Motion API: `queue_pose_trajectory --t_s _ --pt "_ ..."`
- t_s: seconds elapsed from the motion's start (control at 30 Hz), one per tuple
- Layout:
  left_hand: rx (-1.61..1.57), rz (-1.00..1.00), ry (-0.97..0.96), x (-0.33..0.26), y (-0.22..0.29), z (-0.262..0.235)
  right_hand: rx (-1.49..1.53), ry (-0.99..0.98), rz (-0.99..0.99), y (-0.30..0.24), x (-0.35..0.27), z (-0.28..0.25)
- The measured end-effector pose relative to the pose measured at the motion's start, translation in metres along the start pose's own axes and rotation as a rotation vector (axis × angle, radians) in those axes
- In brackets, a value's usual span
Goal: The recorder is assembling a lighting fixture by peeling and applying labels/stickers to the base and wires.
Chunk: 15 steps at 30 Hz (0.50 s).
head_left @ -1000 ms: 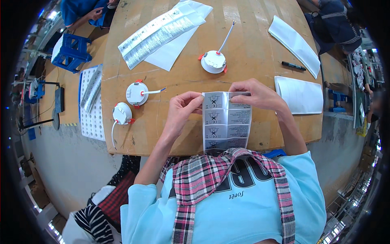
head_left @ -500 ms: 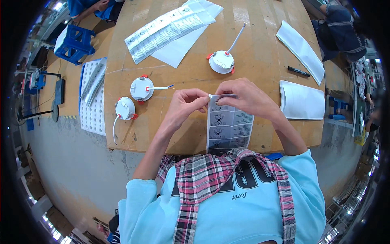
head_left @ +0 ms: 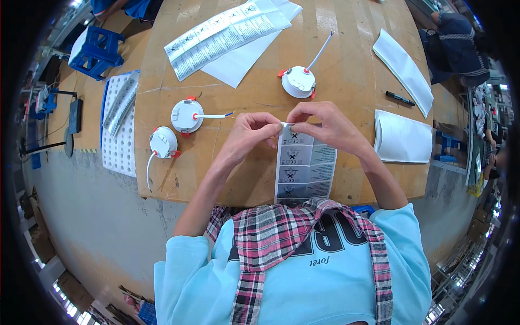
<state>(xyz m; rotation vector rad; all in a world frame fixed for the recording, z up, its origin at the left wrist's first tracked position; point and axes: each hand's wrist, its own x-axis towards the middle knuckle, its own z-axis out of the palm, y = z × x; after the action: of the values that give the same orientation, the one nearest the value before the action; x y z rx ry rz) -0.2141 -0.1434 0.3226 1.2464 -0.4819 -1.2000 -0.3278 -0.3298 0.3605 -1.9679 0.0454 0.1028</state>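
1. My table [head_left: 346,65] is brown and scuffed; its far edge runs out of view. Around it lies grey floor [head_left: 103,233].
2. Beyond the left edge are a white tray with rows of holes [head_left: 120,154] and a blue stool [head_left: 103,54]. A person in blue [head_left: 140,8] is off the far-left part, a person in dark clothes [head_left: 460,49] past the right edge.
3. Two round white fittings [head_left: 184,116] with red clips and cables sit near the left edge, toward the near-left corner; a third fitting [head_left: 298,82] stands farther in, around the middle.
4. Printed sheets [head_left: 222,35] lie toward the far-left. By the right edge are a white paper strip [head_left: 390,54], a black marker [head_left: 400,98] and a white paper stack [head_left: 403,136].
5. Both my forearms come in over the near edge, wrists angled inward.
6. My left hand [head_left: 252,135] pinches the printed strip [head_left: 306,165] at its top-left corner, thumb against forefinger.
7. My right hand [head_left: 327,127] pinches the top edge just beside, fingers curled.
8. The strip runs toward me to the near edge, at my checked apron [head_left: 276,238].
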Motion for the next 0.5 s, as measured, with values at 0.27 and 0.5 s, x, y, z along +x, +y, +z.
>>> queue_pose_trajectory --t_s 0.27,0.5 --pt "-0.027 0.001 -0.052 0.0053 0.0008 -0.0026 0.078 -0.048 0.032 0.0043 0.0031 -0.0036" --pt "0.004 -0.022 -0.011 0.0026 0.0032 0.0011 -0.159 0.067 -0.146 -0.0039 0.0014 0.003"
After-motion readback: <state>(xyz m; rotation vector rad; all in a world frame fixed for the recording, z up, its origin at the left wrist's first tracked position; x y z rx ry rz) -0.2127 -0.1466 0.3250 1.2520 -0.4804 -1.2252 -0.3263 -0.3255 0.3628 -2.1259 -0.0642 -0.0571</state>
